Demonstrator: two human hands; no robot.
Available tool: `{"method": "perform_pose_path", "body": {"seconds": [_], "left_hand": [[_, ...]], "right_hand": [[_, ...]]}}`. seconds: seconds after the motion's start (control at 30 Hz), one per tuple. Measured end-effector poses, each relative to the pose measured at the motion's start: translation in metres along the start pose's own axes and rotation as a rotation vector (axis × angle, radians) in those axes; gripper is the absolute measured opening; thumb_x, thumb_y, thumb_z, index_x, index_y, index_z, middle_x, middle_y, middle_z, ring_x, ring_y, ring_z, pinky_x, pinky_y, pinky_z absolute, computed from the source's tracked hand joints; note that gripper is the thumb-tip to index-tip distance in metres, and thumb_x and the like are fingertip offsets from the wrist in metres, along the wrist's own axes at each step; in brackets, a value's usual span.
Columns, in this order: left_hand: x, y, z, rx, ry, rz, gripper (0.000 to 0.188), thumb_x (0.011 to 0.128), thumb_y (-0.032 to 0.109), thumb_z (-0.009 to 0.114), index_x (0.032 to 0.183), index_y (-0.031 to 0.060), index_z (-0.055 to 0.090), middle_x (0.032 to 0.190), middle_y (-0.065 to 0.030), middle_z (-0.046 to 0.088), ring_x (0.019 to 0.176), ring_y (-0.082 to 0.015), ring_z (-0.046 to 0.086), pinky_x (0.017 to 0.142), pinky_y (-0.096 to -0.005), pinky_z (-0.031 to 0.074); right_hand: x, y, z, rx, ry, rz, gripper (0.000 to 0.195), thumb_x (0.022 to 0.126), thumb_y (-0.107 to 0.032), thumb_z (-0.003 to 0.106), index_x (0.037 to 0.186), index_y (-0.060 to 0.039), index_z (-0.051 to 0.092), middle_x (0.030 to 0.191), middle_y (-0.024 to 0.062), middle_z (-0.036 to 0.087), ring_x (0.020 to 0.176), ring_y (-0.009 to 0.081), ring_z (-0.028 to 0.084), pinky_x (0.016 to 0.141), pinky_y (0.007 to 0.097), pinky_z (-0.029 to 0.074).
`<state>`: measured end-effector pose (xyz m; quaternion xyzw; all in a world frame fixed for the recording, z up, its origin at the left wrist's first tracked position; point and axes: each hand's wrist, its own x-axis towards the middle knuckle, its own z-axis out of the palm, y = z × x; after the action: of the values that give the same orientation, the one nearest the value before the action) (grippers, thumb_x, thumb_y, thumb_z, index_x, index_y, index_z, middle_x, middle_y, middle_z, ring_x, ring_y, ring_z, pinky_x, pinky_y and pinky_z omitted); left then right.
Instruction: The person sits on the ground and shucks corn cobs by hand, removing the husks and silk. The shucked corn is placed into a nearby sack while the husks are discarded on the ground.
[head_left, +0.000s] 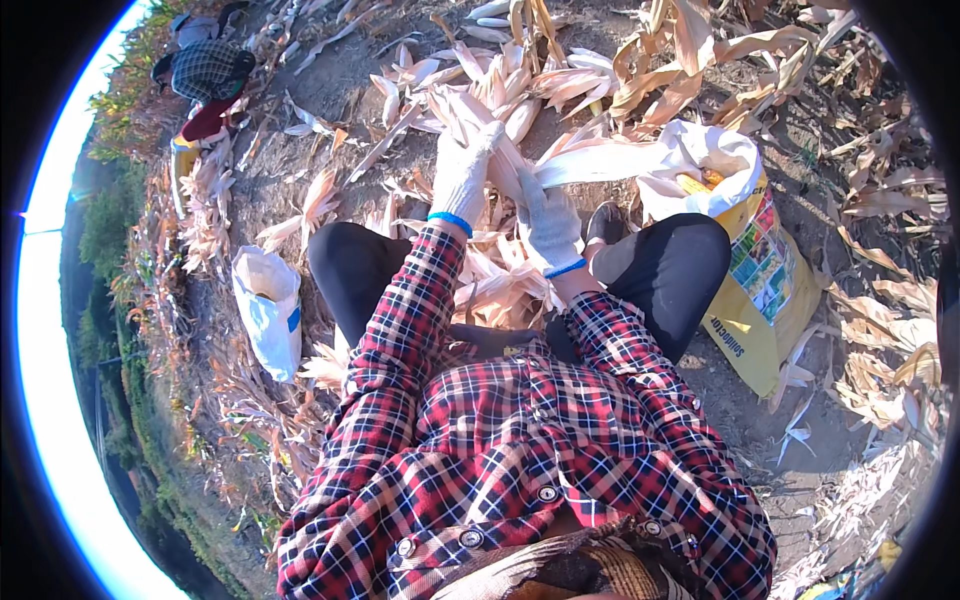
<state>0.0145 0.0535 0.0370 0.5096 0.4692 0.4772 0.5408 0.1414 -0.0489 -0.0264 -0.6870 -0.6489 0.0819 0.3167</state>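
Both hands wear white knit gloves with blue cuffs, held out in front of my bent knees. My left hand (463, 180) is closed around the upper part of a corn ear in dry husk (507, 171). Lower on the same ear, my right hand (550, 226) grips it and its husk leaves. Whether any kernels are bared is hidden by husk and fingers. Just beyond the hands lies a heap of unhusked corn ears (517, 82). Loose dry husks (499, 281) cover the ground between my legs.
At the right knee stands a yellow printed sack (757, 292), with bare yellow cobs (701, 181) at its mouth. A smaller white bag (268, 315) stands open at left. Another person (204, 75) bends over farther off, upper left. Dry stalks and leaves (892, 300) litter the right side.
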Motion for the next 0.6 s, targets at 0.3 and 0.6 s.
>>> {"method": "perform_pose_path", "body": {"seconds": [0.3,0.6], "left_hand": [[0.001,-0.008,-0.026,0.591,0.005,0.04,0.052,0.084,0.015,0.072,0.132,0.0027,0.054,0.116,-0.0108,0.066,0.1,-0.0194,0.065,0.086,-0.033,0.053],[-0.018,-0.022,-0.016,0.57,-0.303,0.006,0.055,0.083,0.016,0.076,0.133,0.0041,0.055,0.115,-0.0085,0.068,0.103,-0.0152,0.063,0.09,-0.0306,0.051]], "right_hand": [[0.002,-0.031,-0.059,1.267,-0.787,0.52,0.048,0.098,-0.016,0.059,0.144,-0.0113,0.05,0.118,0.0152,0.065,0.091,0.0228,0.072,0.068,0.0325,0.058],[0.01,0.014,0.014,1.753,-0.03,0.771,0.037,0.101,-0.015,0.058,0.136,-0.0043,0.053,0.122,0.0126,0.062,0.109,0.0242,0.062,0.096,0.0388,0.053]]}}
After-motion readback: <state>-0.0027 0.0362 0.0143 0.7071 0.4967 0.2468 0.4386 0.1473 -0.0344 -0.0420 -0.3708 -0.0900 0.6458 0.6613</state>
